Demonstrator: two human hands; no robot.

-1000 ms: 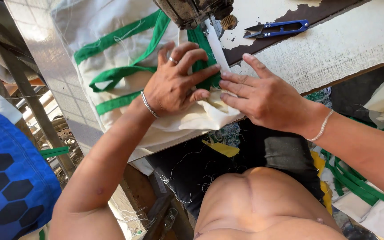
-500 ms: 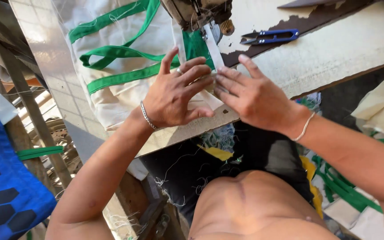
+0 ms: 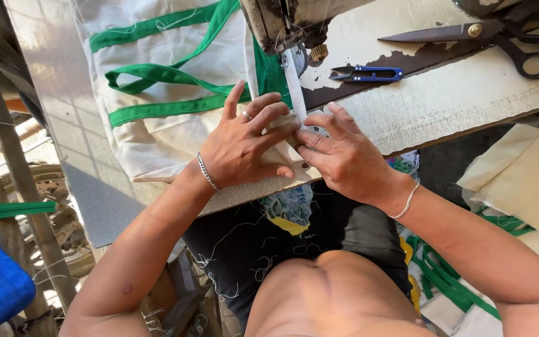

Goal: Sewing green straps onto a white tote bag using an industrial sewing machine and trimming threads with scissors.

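Both hands flat on cloth at the sewing machine.

Left hand (image 3: 244, 145) and right hand (image 3: 338, 156) press the cream cloth (image 3: 163, 140) down, fingers spread, gripping nothing. White strip (image 3: 296, 87) runs lengthwise from the fingertips up under the sewing machine (image 3: 282, 22); both hands equally near. Needle hidden. Snips (image 3: 369, 74) right of the machine on the counter (image 3: 469, 93); scissors (image 3: 494, 34) cut off.

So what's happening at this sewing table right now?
A person presses both hands flat on cream cloth with green straps at a sewing machine. The left hand and right hand sit side by side, fingertips at a white strip running under the machine's foot. Small blue snips and large black scissors lie on the worn table, untouched.
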